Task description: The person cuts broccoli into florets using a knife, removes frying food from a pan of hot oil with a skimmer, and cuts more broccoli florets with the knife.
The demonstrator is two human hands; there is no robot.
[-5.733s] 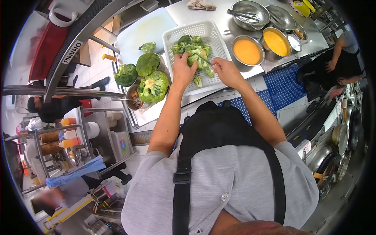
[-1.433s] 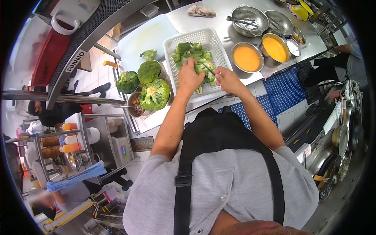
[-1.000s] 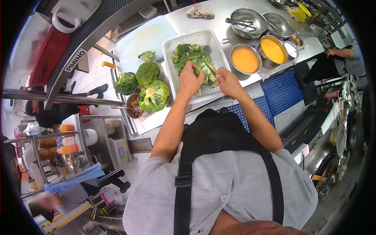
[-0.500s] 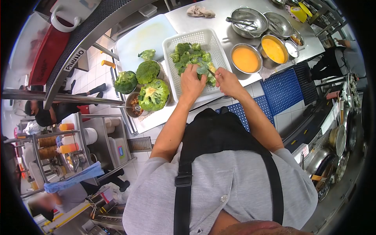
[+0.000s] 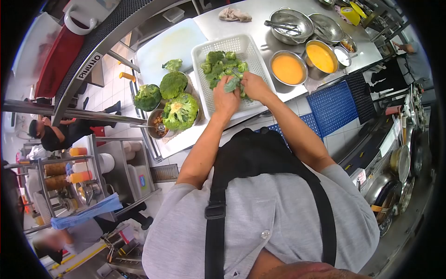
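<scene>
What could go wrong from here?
Cut: the right hand works the knife close to the left hand, which holds a broccoli piece; a slip might nick a finger.

Spill: the uncovered bowl of orange liquid sits near the right hand; an elbow or wrist swing could knock it.

Roll: the front broccoli head lies near the table edge and might tumble.

There are three large broccoli heads (image 5: 180,112), one white basket (image 5: 251,49) and two metal vessels (image 5: 289,85) of orange liquid (image 5: 287,69).

A steel table (image 5: 256,29) carries basket (image 5: 254,56), cloth (image 5: 235,15), bowls (image 5: 291,38).
</scene>
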